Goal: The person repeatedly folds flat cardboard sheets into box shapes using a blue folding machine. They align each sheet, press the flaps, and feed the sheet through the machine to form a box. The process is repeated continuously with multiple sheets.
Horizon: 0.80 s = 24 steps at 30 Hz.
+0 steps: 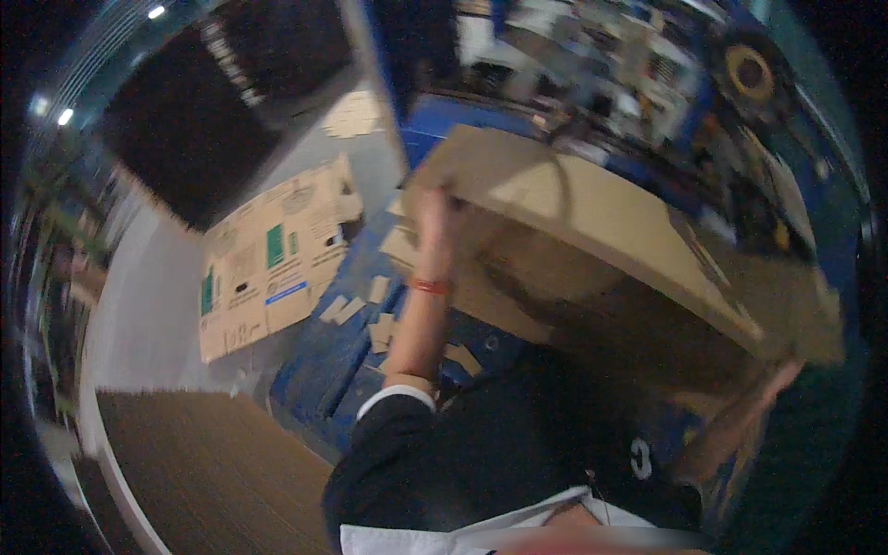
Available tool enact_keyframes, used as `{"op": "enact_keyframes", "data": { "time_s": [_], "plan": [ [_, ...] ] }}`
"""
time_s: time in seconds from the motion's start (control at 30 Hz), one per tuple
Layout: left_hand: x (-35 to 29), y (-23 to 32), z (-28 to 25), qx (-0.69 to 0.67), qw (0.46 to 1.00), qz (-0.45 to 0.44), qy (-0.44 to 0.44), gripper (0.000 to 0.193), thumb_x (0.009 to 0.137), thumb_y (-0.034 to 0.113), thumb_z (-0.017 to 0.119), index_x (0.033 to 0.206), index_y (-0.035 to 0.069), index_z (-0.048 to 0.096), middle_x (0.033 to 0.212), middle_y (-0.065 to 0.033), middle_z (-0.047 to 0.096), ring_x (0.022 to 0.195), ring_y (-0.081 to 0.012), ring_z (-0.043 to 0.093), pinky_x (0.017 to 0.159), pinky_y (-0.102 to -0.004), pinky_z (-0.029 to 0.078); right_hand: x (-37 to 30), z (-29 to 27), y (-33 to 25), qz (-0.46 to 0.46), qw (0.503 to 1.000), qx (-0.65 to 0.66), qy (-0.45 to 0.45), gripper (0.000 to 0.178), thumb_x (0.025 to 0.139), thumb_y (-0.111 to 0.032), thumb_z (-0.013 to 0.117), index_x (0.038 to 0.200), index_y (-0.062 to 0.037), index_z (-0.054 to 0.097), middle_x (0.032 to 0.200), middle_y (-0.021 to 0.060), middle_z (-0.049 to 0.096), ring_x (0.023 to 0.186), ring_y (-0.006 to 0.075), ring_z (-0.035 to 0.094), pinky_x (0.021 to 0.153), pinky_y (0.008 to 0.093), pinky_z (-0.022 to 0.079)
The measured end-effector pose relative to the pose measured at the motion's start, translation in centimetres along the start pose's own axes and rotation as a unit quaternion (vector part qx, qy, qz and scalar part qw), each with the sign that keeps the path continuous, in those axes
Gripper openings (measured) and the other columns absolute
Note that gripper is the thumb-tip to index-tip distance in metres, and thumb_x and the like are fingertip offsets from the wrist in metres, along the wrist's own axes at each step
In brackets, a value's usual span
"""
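Observation:
A long brown piece of cardboard (592, 277), perhaps several sheets together, stretches in front of me from upper left to lower right. Its near face lies in shadow, while a lighter band runs along its far side. My left hand (437, 222), with a red band on the wrist, is closed on its left end; blur hides the exact finger positions. At the opposite end my right hand (775, 384) grips the lower right edge, its fingers partly smeared. Small cardboard offcuts (380, 328) lie beside my left forearm on a worn blue surface (319, 370).
Behind the cardboard stands a blue machine (430, 139) with a cluttered bed and a round wheel-like part (747, 74). A flattened printed carton (277, 254) lies on the grey floor (148, 305) at left. A stack of brown cardboard (203, 462) stands at lower left.

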<state>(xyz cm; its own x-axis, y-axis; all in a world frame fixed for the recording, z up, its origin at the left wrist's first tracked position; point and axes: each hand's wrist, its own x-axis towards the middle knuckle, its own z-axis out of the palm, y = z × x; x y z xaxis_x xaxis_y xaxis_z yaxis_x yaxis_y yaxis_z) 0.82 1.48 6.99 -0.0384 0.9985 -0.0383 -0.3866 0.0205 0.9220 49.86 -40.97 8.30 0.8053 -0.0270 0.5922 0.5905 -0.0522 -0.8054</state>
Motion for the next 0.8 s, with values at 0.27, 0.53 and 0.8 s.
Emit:
{"op": "enact_keyframes", "data": {
  "time_s": [0.27,0.53,0.8],
  "plan": [
    [-7.5,0.7,-1.6,0.149,0.963,0.164,-0.155,0.043,0.091,0.01,0.054,0.132,-0.001,0.045,0.119,-0.0097,0.056,0.103,-0.0159,0.053,0.089,-0.0288,0.041,-12.3,-1.4,-5.8,-0.324,0.85,-0.21,-0.359,0.042,0.083,-0.02,0.062,0.124,-0.016,0.053,0.131,0.0101,0.049,0.119,0.0281,0.047,0.1,0.0447,0.038],
    [-9.9,-0.9,1.7,0.393,0.716,0.402,-0.415,0.064,0.069,-0.011,0.052,0.131,0.004,0.05,0.138,-0.0164,0.045,0.126,-0.0325,0.044,0.101,-0.0385,0.039,-17.7,2.6,-7.7,-0.394,0.73,-0.293,-0.475,0.049,0.078,-0.034,0.065,0.124,-0.0213,0.054,0.138,0.0043,0.046,0.127,0.0318,0.043,0.104,0.05,0.033],
    [-10.3,-2.7,3.2,0.543,0.511,0.447,-0.494,0.063,0.074,-0.006,0.049,0.134,0.009,0.044,0.14,-0.0144,0.042,0.13,-0.0323,0.04,0.105,-0.0478,0.035,-17.2,2.9,-7.3,-0.44,0.74,-0.278,-0.426,0.04,0.076,-0.023,0.069,0.114,-0.0139,0.06,0.127,0.0057,0.056,0.121,0.031,0.05,0.102,0.0467,0.038]
  ]
}}
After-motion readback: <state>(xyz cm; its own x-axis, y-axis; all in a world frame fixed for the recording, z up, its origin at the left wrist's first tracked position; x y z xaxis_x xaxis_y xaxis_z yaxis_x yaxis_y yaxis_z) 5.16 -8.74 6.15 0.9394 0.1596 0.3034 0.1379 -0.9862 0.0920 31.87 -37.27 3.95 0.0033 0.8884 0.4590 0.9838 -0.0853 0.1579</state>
